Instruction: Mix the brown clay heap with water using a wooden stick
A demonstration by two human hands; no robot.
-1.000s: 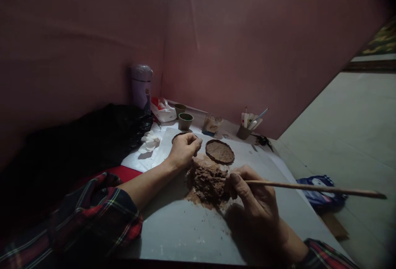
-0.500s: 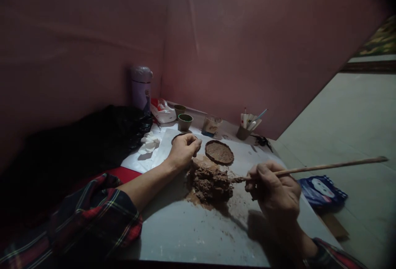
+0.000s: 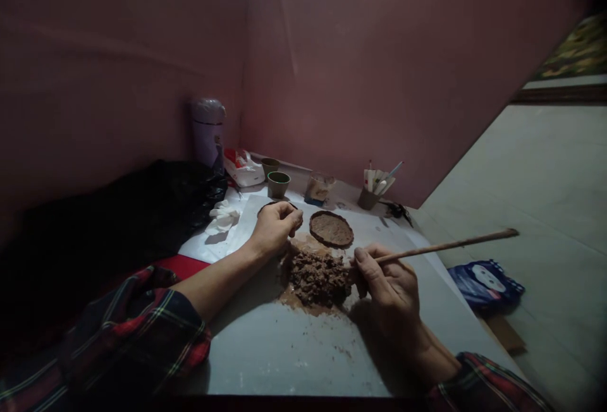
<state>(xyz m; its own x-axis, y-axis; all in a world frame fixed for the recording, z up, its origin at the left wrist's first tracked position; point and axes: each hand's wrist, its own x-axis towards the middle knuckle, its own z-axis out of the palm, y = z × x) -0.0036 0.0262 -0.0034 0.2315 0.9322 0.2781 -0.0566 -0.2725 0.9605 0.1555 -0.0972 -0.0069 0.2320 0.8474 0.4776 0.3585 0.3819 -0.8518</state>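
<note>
My right hand (image 3: 389, 282) is closed around a long wooden stick (image 3: 450, 246), whose free end points up and to the right. The stick's other end is hidden near the right side of a crumbly brown clay-like heap (image 3: 317, 279). Beyond the heap lies a flat round brown disc (image 3: 331, 229) with a raised rim. Above the heap's far left side, my left hand (image 3: 275, 227) has its fingers curled together; whatever they may hold is hidden. Behind that hand, the dark edge of another round piece (image 3: 263, 206) partly shows.
Two small cups (image 3: 278, 186) and a clear container (image 3: 317, 191) stand at the back. A pot of brushes and pens (image 3: 368, 199) is farther right. White gloves (image 3: 222, 217), a black plastic bag (image 3: 142, 229) and a purple flask (image 3: 208, 134) occupy the left. Pink walls enclose the back.
My right hand has moved left with the stick, closer to the brown heap. The left hand keeps much the same pose, and the whole view has shifted slightly.
</note>
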